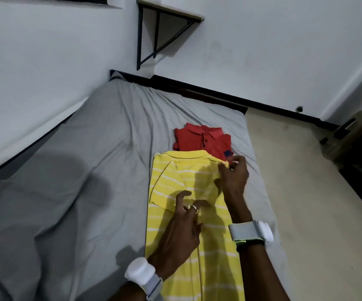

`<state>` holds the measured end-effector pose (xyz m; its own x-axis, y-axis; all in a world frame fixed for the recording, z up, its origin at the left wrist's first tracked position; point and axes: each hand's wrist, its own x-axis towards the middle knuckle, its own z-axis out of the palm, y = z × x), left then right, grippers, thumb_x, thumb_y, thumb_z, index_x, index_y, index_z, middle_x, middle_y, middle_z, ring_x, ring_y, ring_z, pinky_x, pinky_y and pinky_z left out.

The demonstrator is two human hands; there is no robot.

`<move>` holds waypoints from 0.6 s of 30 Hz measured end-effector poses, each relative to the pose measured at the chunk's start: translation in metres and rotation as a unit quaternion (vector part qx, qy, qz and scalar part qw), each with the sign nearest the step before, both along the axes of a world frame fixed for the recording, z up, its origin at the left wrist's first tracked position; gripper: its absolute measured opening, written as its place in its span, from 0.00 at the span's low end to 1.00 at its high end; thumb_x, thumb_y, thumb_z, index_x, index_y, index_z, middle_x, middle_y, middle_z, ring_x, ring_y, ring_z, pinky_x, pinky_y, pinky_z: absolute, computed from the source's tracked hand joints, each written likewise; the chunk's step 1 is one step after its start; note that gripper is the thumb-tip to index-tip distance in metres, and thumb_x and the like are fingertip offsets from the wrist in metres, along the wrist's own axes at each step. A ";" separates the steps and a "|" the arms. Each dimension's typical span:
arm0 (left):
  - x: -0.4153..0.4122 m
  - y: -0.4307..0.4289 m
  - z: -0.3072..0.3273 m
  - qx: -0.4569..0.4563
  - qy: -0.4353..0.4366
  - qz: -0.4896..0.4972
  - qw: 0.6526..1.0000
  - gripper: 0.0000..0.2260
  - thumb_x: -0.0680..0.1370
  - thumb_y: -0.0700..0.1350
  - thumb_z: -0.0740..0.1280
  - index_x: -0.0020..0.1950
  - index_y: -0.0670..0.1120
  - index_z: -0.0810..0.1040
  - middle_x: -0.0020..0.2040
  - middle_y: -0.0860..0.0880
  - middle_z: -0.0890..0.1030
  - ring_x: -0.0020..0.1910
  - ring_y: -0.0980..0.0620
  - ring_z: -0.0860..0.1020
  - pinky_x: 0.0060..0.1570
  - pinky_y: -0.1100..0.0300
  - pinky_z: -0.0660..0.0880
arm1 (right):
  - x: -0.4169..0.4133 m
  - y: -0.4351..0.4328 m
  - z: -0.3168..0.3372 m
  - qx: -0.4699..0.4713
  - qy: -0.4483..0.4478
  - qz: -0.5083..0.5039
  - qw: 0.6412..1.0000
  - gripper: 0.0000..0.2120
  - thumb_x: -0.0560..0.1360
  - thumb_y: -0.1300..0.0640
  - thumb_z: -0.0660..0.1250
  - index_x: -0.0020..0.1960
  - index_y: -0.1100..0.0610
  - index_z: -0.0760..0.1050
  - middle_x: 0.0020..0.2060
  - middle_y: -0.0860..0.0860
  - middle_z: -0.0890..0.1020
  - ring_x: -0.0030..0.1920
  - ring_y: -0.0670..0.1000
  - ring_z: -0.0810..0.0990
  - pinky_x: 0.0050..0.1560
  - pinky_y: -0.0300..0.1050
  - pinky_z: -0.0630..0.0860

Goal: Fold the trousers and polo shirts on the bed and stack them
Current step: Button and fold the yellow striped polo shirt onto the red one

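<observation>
Your yellow polo (171, 177), white stripes, lies flat on the bed (110, 137) nr its rt edge, collar at the far end & hem running toward you out of frame. Its left sleeve is spread out to the side. The rt side is folded in, w/ fabric lying across the chest.

Your right hand (234, 177) is at the far rt corner of that polo, by the collar, thumb & fingertips pinching a bit of yellow fabric there.

Your left hand (180, 231) sits on the middle of the shirt, thumb out, fingers bent down onto the folded-in fabric. Can't tell if it's pinching or only pressing. There's a ring on one finger.

The red polo (199, 142) is already folded, collar & buttons up, just beyond the yellow one. The yellow collar meets its near edge, and your right hand overlaps its near rt corner.

Each wrist has a white band: the left wristband (142, 272) & the right wristband (251, 232).

The bed has a wrinkled grey sheet. A wall shelf (169, 20) hangs above its far end, w/ beige floor (306, 192) on the rt.
</observation>
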<state>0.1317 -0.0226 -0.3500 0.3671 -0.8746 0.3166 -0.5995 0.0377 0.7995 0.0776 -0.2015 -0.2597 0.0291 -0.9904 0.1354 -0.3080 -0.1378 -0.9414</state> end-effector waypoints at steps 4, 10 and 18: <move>0.022 -0.009 0.006 -0.004 0.302 -0.052 0.952 0.27 0.78 0.37 0.75 0.72 0.59 0.74 0.62 0.44 0.77 0.38 0.53 0.81 0.34 0.60 0.77 | 0.028 0.011 0.007 -0.017 -0.099 0.170 0.980 0.08 0.82 0.60 0.68 0.60 0.62 0.78 0.44 0.62 0.85 0.41 0.57 0.86 0.37 0.46 0.82; 0.047 -0.009 0.017 -0.001 0.548 -0.067 0.834 0.23 0.82 0.37 0.69 0.74 0.55 0.75 0.54 0.48 0.77 0.46 0.53 0.81 0.31 0.61 0.69 | -0.004 0.025 -0.042 -0.050 0.001 0.022 0.999 0.11 0.83 0.66 0.61 0.47 0.58 0.81 0.37 0.54 0.84 0.29 0.50 0.82 0.34 0.53 0.79; 0.042 -0.016 0.014 -0.039 0.321 0.001 0.946 0.23 0.80 0.42 0.73 0.72 0.60 0.76 0.69 0.58 0.72 0.68 0.64 0.72 0.60 0.69 0.74 | -0.014 0.068 -0.071 -0.168 0.100 0.195 0.961 0.21 0.75 0.71 0.68 0.62 0.54 0.82 0.56 0.49 0.80 0.58 0.38 0.75 0.53 0.27 0.71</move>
